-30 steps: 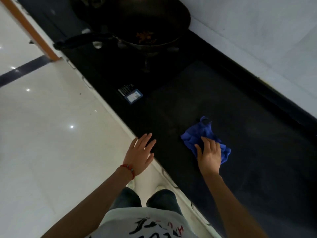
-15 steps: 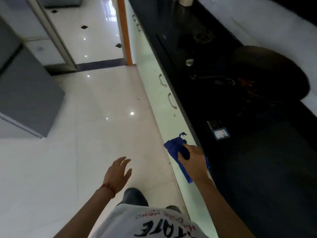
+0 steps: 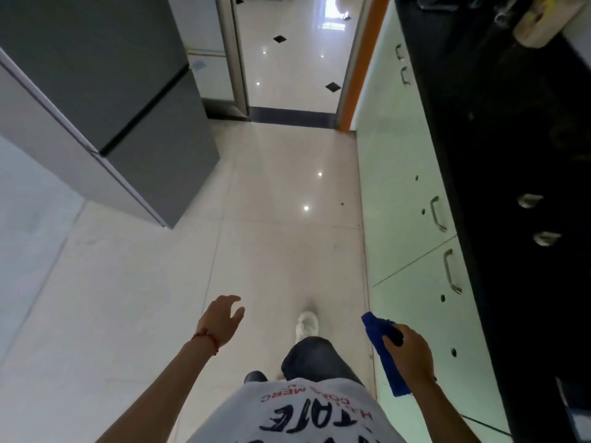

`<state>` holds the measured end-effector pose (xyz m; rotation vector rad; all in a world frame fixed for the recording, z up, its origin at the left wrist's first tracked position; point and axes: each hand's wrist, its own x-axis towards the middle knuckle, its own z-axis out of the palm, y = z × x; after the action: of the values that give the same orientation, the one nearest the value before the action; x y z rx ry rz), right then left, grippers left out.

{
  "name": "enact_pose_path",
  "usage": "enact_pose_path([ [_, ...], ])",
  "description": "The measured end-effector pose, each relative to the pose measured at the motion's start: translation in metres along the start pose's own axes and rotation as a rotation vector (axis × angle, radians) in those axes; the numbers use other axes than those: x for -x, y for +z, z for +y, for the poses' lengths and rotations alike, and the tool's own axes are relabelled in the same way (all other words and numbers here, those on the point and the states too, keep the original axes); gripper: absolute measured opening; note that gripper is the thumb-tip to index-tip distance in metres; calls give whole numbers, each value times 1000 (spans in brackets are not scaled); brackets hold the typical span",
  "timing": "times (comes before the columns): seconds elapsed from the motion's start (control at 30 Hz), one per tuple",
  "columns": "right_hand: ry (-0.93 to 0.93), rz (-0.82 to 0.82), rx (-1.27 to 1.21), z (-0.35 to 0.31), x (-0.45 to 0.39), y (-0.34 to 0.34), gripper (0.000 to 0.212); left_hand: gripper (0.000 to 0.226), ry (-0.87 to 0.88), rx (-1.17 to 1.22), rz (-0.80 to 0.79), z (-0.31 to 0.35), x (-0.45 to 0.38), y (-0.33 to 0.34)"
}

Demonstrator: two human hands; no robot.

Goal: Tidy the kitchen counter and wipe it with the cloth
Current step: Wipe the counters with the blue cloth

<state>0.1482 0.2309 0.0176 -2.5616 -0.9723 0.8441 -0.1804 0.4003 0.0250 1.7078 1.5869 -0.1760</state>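
Observation:
My right hand [image 3: 411, 354] is closed around a blue cloth [image 3: 379, 340] that hangs down in front of the pale cabinet doors, off the counter. The black kitchen counter [image 3: 499, 129] runs along the right edge of the view, dark and hard to read. My left hand [image 3: 222, 321] hangs free over the floor with its fingers spread and nothing in it; a red thread band sits on that wrist.
Pale green cabinet fronts [image 3: 399, 193] with metal handles stand below the counter. A grey fridge [image 3: 105, 100] fills the upper left. Glossy tiled floor [image 3: 271, 219] leads to a doorway [image 3: 297, 59] ahead. Two stove knobs [image 3: 537, 219] and a pale container [image 3: 540, 24] are on the counter.
The cloth has come off the counter in my right hand. I have turned left, away from the wok, and now face down the aisle toward the doorway.

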Motion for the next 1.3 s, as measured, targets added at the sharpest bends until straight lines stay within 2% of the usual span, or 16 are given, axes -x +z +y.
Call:
enact_pose_path([
  [0.17,44,-55,-23,-35,-78,3,22,32,-141,245,-26,36,-90,-41],
  [0.3,36,-82,-21,-80,-152,-6,24,18,-384,595,-28,52,-152,-81],
  [0.47,-42,-101,-28,-165,-247,-31,24,16,-508,646,1,59,-211,-121],
  [0.73,-82,-61,-22,-274,-385,-38,25,16,-550,662,-8,77,-334,-181],
  [0.93,58,-13,-67,-329,-458,-49,25,24,-439,562,-74,134,-455,-258],
  [1.13,151,81,-185,-376,-518,-74,22,27,-157,432,-119,255,-584,-333],
  [1.3,276,141,-321,-390,-566,-97,20,31,32,350,-202,366,-672,-358],
])
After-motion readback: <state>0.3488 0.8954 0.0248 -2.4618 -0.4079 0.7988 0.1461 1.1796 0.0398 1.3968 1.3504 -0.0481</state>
